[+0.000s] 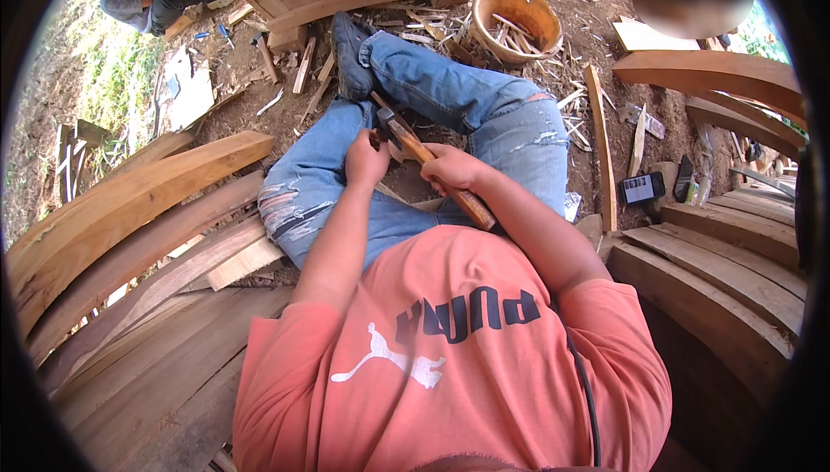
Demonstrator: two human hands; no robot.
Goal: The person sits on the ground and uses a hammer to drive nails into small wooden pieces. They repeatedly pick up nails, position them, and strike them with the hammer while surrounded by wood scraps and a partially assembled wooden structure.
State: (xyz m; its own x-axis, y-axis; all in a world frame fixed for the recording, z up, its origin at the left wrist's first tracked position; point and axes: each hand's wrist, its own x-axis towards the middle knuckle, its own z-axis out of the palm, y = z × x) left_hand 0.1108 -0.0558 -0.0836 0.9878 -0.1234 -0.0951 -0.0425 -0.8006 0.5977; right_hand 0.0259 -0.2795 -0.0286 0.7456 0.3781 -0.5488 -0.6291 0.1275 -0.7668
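Gripping a wooden-handled hammer (418, 151), the fingers of the right hand (451, 169) wrap closed around its shaft; the metal head projects ahead of them, just beside the left hand (367, 158). The left fingers curl inward, but what they pinch, if anything, cannot be told. Ripped blue jeans (523, 148) flank both sets of fingers. Ahead and right of the fingers stands a tub (543, 15) containing wood scraps; farther right lies a smartphone (641, 188); well leftward, timber pieces (143, 187).
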